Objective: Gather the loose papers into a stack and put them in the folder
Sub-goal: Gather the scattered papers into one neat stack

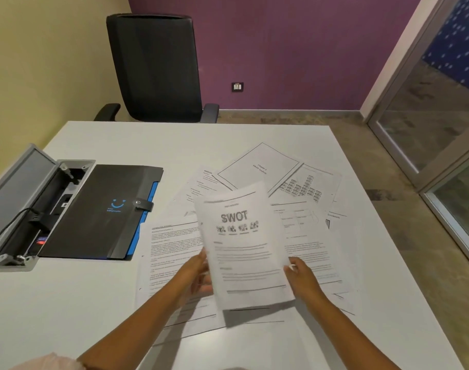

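A printed sheet headed SWOT (244,244) is lifted off the white table (67,303), tilted toward me. My left hand (194,276) grips its left edge and my right hand (301,277) grips its right edge. Several loose papers (268,172) lie fanned out and overlapping on the table beneath and beyond the lifted sheet. A black folder (102,209) with a blue smile logo and a snapped strap lies closed to the left of the papers, with blue edging showing along its right side.
An open grey cable box (22,206) with plugs and a cord is set in the table left of the folder. A black office chair (156,68) stands behind the far edge. A glass door (441,129) is at the right.
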`<state>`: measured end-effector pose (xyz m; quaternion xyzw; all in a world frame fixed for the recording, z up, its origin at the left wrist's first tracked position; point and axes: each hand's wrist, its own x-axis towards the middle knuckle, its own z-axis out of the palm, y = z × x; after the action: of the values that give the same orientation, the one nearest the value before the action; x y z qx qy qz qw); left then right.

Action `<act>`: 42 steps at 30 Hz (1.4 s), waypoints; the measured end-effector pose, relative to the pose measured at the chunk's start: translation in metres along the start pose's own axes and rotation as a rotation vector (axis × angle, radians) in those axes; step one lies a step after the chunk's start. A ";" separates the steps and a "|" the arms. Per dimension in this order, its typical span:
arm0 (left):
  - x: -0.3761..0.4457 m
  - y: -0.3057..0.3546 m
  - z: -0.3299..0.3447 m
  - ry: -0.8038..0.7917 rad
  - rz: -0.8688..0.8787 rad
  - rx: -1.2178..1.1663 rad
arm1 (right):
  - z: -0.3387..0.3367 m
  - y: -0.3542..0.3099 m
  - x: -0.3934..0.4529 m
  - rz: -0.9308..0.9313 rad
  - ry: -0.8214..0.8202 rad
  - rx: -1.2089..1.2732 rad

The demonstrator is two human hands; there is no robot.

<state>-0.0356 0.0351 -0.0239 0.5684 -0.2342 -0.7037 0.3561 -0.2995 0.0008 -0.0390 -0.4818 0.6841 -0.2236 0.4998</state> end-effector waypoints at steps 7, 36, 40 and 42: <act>-0.003 -0.013 -0.018 0.081 -0.030 -0.142 | -0.023 0.020 0.010 -0.060 0.110 -0.152; 0.005 -0.027 -0.021 0.426 -0.010 0.058 | -0.101 -0.007 0.017 -0.087 0.634 0.087; 0.006 -0.028 -0.026 0.450 -0.022 0.104 | -0.103 -0.016 0.028 0.084 0.515 0.345; 0.007 -0.028 -0.027 0.467 -0.023 0.111 | -0.094 -0.017 0.029 0.113 0.401 0.283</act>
<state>-0.0164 0.0500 -0.0555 0.7371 -0.1773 -0.5433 0.3608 -0.3774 -0.0487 -0.0020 -0.3140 0.7574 -0.3800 0.4281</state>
